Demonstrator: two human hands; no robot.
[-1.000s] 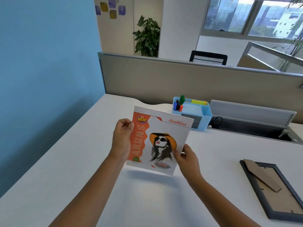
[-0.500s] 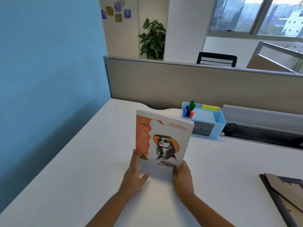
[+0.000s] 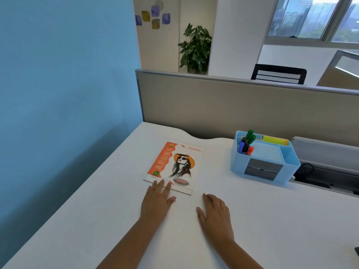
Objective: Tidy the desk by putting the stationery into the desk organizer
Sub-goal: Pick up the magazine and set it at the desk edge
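While both forearms reach in from the near edge, the hands lie flat on the white bench (image 3: 81, 220), fingers straight & relaxed, holding nothing. Left hand (image 3: 156, 202) is palm down w/ its fingertips (image 3: 160, 183) resting on the near edge of the notebook (image 3: 175, 166). Right hand (image 3: 214, 212) is palm down on the bare bench, just right of the left hand & near the notebook's near right corner, not touching it.

Notebook lies flat, cover up, mid-bench: orange strip w/ "ARUNS" lettering on its left side, drawing of a figure in an orange hat & sunglasses at centre.

Further back & to the right, apart from the notebook, sits the blue desk organizer (image 3: 289, 162), close to the bench's rear edge. Its rear left compartment holds markers (image 3: 246, 142) standing upright: green, blue, black, red caps. A yellow-green pad (image 3: 274, 140) sits in the rear compartment next to them. Front face has a grey drawer (image 3: 261, 168).

Behind the bench runs a beige partition (image 3: 233, 105); blue wall (image 3: 68, 74) at left. Beyond the partition: black chair back (image 3: 278, 73), potted plant (image 3: 195, 49), coloured notes on the far wall (image 3: 153, 15), windows (image 3: 314, 18) top right.
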